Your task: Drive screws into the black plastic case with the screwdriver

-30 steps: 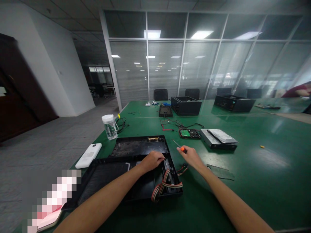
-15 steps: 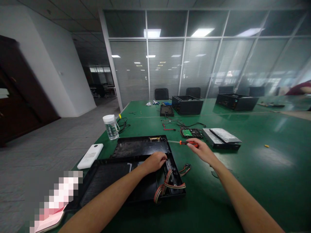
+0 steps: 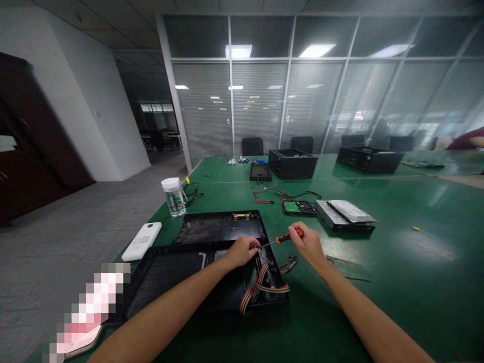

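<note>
My right hand is closed around the orange-and-black handle of a screwdriver. The shaft slants down to the left, its tip close to the fingertips of my left hand. That hand is pinched over the right end of a shallow black plastic panel; whatever lies between its fingers is too small to make out. Striped ribbon cables loop over the panel's right end. Behind it lies a second black panel with a brass-coloured piece at its far edge.
A water bottle and a white device stand along the left edge. Beyond the panels lie a green circuit board, a silver disc drive and loose cables. Two black computer cases sit farther back. Someone's sleeve shows far right.
My right hand has come down and slightly toward me, bringing the screwdriver tip from above the far panel to my left fingertips. My left hand stays at about the same spot.
</note>
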{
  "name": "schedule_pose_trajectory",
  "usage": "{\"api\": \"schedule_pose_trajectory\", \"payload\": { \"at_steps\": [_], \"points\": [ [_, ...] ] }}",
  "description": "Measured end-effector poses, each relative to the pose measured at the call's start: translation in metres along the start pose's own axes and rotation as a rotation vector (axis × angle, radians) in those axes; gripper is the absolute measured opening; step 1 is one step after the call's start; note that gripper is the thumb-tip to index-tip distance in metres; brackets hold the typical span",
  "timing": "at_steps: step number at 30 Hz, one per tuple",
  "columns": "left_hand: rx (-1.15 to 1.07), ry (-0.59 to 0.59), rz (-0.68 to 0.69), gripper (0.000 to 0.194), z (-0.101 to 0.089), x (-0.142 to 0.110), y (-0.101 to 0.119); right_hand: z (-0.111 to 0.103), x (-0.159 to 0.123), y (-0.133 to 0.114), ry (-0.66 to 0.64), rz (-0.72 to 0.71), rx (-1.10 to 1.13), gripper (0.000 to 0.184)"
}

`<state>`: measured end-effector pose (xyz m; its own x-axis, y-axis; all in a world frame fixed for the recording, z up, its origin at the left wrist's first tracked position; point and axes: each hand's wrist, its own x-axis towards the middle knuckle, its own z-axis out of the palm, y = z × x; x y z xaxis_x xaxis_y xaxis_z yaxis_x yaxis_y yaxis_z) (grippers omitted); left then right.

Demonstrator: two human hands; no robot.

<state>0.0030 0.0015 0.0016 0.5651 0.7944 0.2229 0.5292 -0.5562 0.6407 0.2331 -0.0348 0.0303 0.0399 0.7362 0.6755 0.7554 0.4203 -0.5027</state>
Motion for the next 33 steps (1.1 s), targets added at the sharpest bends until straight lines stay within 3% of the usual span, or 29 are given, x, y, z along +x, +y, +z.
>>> {"api": "schedule_pose_trajectory", "payload": {
  "at_steps": [16,28,33],
  "points": [
    [-0.008,0.012,-0.003,0.019,0.0,-0.001,0.001,-0.004,0.002,-0.006,-0.011,-0.187,-0.178,0.029],
    [-0.018,0.021,0.002,0.019,-0.003,-0.003,0.002,-0.007,0.002,-0.011,-0.029,-0.151,-0.201,0.031],
    [-0.001,-0.002,0.013,0.02,-0.003,-0.002,0.003,-0.01,0.009,-0.022,-0.087,-0.26,-0.271,0.029]
  ]
}}
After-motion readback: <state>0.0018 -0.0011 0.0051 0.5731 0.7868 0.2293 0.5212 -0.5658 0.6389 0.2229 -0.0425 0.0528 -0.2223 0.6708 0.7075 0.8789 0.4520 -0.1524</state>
